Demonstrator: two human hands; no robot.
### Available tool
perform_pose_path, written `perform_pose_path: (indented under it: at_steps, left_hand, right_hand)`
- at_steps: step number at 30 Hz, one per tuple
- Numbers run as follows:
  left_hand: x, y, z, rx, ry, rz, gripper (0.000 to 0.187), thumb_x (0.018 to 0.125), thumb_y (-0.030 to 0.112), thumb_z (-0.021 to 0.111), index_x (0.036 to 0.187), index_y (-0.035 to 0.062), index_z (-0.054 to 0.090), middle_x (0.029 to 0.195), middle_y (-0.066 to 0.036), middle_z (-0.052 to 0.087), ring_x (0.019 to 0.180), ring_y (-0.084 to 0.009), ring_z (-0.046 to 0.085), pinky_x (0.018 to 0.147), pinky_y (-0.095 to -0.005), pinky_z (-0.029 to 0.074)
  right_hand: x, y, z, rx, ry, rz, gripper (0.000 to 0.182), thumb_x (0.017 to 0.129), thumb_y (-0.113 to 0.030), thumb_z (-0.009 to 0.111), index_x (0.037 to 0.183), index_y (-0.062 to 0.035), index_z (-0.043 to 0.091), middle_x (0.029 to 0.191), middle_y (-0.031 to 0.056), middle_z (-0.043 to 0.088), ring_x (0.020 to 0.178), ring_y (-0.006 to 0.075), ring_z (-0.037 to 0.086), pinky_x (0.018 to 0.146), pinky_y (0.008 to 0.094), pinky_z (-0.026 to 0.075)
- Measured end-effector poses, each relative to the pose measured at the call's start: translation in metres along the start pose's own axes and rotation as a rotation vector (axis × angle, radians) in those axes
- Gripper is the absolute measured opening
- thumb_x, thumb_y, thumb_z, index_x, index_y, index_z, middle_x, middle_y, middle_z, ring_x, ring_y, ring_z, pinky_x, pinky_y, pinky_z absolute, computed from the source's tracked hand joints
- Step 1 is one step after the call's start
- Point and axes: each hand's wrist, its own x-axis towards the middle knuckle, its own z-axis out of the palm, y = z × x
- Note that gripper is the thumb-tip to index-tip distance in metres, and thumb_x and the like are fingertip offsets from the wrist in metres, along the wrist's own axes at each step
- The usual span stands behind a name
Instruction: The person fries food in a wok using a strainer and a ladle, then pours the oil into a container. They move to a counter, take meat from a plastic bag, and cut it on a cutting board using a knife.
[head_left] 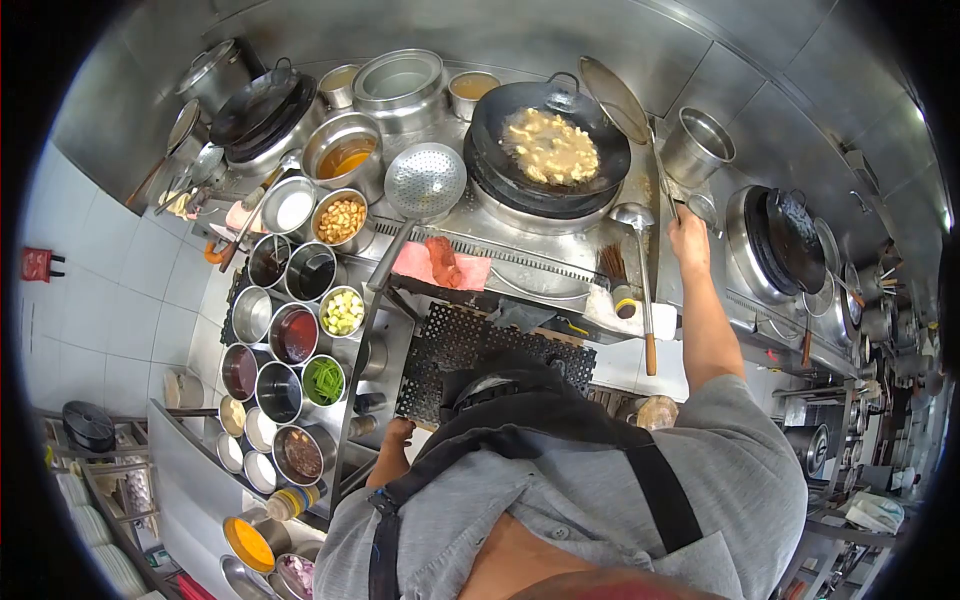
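Note:
My right hand (690,243) reaches forward past the wok and is closed around the long handle of a mesh strainer (612,98). The strainer's round head leans up beside the black wok (490,140), at its right rim. Pale yellow pieces in bubbling liquid (550,146) lie inside the wok. Just by my right hand are a small ladle head (703,208) and a tall steel pot (703,145). My left hand (398,430) hangs low near the counter's edge at my side. Its fingers are mostly hidden.
A long-handled ladle (645,290) and a bamboo brush (620,280) lie at the stove's front edge. Left of the wok rests a perforated skimmer (426,180). Several steel ingredient pots, including one of green strips (324,380), crowd the left counter. Another wok (797,240) stands right.

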Motion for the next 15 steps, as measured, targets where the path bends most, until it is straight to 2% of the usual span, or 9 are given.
perform_pose_path:
  at_steps: [1, 2, 3, 6, 9, 10, 12, 13, 15]
  left_hand:
    - [0.025, -0.019, 0.003, 0.042, -0.056, 0.135, 0.015, 0.078, 0.016, 0.058, 0.086, 0.0051, 0.064, 0.07, -0.007, 0.056, 0.06, -0.0192, 0.056, 0.051, -0.0386, 0.054]
    - [0.033, -0.025, 0.005, 0.134, -0.057, 0.206, 0.014, 0.078, 0.017, 0.058, 0.085, 0.0048, 0.063, 0.07, -0.007, 0.056, 0.062, -0.0201, 0.056, 0.054, -0.0386, 0.054]
    - [0.039, -0.025, 0.009, 0.136, -0.061, 0.202, 0.014, 0.078, 0.017, 0.058, 0.085, 0.0048, 0.063, 0.07, -0.007, 0.056, 0.062, -0.0201, 0.056, 0.054, -0.0386, 0.054]
    - [0.043, -0.027, 0.004, 0.049, -0.069, 0.165, 0.014, 0.078, 0.017, 0.059, 0.083, 0.0038, 0.062, 0.072, -0.008, 0.056, 0.065, -0.0214, 0.057, 0.055, -0.0394, 0.054]
    - [0.032, -0.025, 0.003, 0.854, 0.072, 0.735, 0.014, 0.079, 0.014, 0.058, 0.088, 0.005, 0.062, 0.078, -0.008, 0.059, 0.07, -0.0224, 0.06, 0.055, -0.0409, 0.054]
    - [0.023, -0.021, 0.008, 0.842, 0.085, 0.721, 0.014, 0.079, 0.014, 0.058, 0.088, 0.005, 0.062, 0.078, -0.008, 0.059, 0.07, -0.0224, 0.06, 0.055, -0.0409, 0.054]
    - [0.003, -0.008, 0.02, 0.108, -0.001, 0.101, 0.015, 0.079, 0.014, 0.058, 0.091, 0.0073, 0.062, 0.079, -0.008, 0.06, 0.072, -0.0219, 0.061, 0.055, -0.0411, 0.053]
    - [-0.004, -0.008, 0.026, 0.054, 0.032, 0.043, 0.015, 0.079, 0.014, 0.058, 0.091, 0.0074, 0.062, 0.079, -0.008, 0.06, 0.072, -0.0219, 0.061, 0.055, -0.041, 0.053]
    - [0.013, -0.043, 0.049, 0.369, 0.036, 0.201, 0.015, 0.079, 0.015, 0.058, 0.091, 0.0074, 0.063, 0.08, -0.008, 0.06, 0.071, -0.0218, 0.061, 0.054, -0.0407, 0.054]
  right_hand:
    - [0.007, 0.0, 0.001, 0.026, 0.002, 0.029, 0.024, 0.079, -0.012, 0.052, 0.098, -0.0003, 0.058, 0.087, 0.0293, 0.059, 0.09, 0.0454, 0.055, 0.079, 0.0515, 0.043]
    - [0.021, 0.02, 0.022, 0.019, 0.053, 0.007, 0.019, 0.079, -0.01, 0.046, 0.088, 0.002, 0.058, 0.069, 0.0211, 0.061, 0.054, 0.0321, 0.06, 0.056, 0.0433, 0.047]
    - [0.023, 0.016, 0.021, 0.018, 0.048, 0.01, 0.019, 0.079, -0.01, 0.046, 0.088, 0.002, 0.058, 0.069, 0.0211, 0.061, 0.054, 0.0321, 0.06, 0.056, 0.0433, 0.047]
    - [0.037, 0.012, 0.042, 0.228, -0.02, 0.153, 0.02, 0.08, -0.006, 0.043, 0.092, 0.0021, 0.057, 0.061, 0.0111, 0.059, 0.043, 0.0187, 0.055, 0.039, 0.0333, 0.043]
    - [0.047, 0.005, 0.073, 0.369, -0.158, 0.303, 0.021, 0.081, -0.003, 0.041, 0.094, 0.0029, 0.056, 0.06, 0.0116, 0.059, 0.042, 0.0188, 0.055, 0.036, 0.0333, 0.041]
    - [0.053, 0.01, 0.097, 0.517, -0.183, 0.334, 0.018, 0.081, -0.001, 0.04, 0.089, 0.0037, 0.056, 0.058, 0.0122, 0.058, 0.041, 0.019, 0.054, 0.033, 0.0335, 0.04]
    - [0.059, -0.001, 0.131, 0.856, -0.277, 0.506, 0.012, 0.08, 0.0, 0.044, 0.088, 0.0035, 0.052, 0.06, 0.0118, 0.058, 0.04, 0.0188, 0.051, 0.033, 0.0325, 0.039]
    - [0.06, -0.005, 0.148, 1.031, -0.315, 0.571, 0.01, 0.08, 0.001, 0.046, 0.088, 0.0029, 0.052, 0.061, 0.0112, 0.058, 0.04, 0.0184, 0.051, 0.033, 0.0316, 0.039]
    - [0.057, -0.025, 0.165, 1.127, -0.379, 0.577, 0.008, 0.079, 0.001, 0.046, 0.086, 0.0029, 0.051, 0.061, 0.0121, 0.057, 0.04, 0.0188, 0.05, 0.033, 0.0317, 0.039]
